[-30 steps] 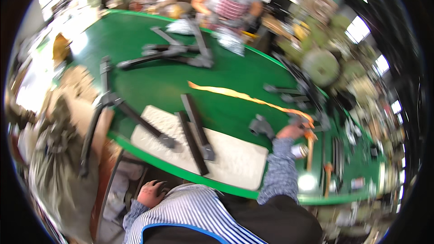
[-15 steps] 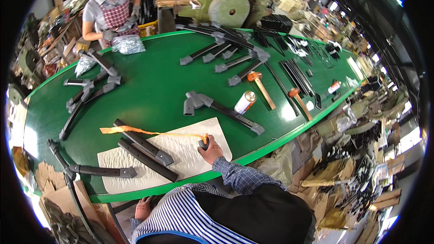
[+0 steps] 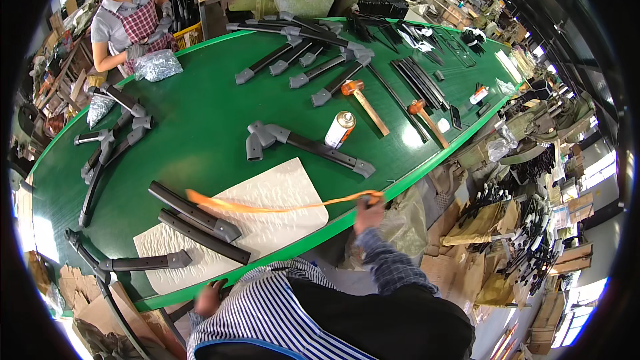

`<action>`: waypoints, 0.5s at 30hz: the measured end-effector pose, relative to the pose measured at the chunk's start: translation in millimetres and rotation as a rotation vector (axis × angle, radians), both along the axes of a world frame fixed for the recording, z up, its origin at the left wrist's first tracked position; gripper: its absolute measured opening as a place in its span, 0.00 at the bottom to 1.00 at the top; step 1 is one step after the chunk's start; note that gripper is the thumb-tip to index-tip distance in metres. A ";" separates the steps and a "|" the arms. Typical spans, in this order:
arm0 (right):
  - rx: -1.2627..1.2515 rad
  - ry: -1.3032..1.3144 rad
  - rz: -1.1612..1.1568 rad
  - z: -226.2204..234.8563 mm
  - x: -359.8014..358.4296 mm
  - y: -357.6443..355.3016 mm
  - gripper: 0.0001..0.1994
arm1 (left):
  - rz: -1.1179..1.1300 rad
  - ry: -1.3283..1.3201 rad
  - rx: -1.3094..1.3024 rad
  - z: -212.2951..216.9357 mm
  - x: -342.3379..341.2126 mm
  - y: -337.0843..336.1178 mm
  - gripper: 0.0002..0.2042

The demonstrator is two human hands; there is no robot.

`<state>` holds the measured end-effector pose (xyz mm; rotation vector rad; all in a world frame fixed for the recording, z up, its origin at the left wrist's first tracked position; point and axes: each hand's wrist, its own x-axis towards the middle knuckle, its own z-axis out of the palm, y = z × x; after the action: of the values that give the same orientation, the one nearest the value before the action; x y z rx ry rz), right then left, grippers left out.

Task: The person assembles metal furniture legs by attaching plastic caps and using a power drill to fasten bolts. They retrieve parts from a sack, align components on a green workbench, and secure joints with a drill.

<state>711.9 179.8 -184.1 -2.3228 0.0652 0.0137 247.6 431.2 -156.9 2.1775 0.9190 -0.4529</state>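
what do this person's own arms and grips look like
The right sleeve is blue-grey with a checked pattern. The left sleeve shows only a bluish sliver beside the striped garment. Whether the right grip or left grip has finger coverings is too unclear to tell.

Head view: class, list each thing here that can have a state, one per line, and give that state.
Right hand: closed on the orange strip
Orange strip: drawn out lengthwise, left end blurred
Left hand: at the table edge; grip cannot be told
Nearer spray can: upright
Nearer mallet: lying down
Farther-right mallet: lying down
Grey connector: joined to a dark tube
White mat: lying flat, partly covered
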 end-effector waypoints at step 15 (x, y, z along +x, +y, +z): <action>0.379 0.000 0.456 -15.7 -19.6 50.5 0.32 | -0.239 0.052 0.133 38.0 51.1 10.3 0.24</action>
<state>692.3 230.3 -199.9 -1.9143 -0.4314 0.2353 298.7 441.5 -118.8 2.4199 0.7372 -0.5795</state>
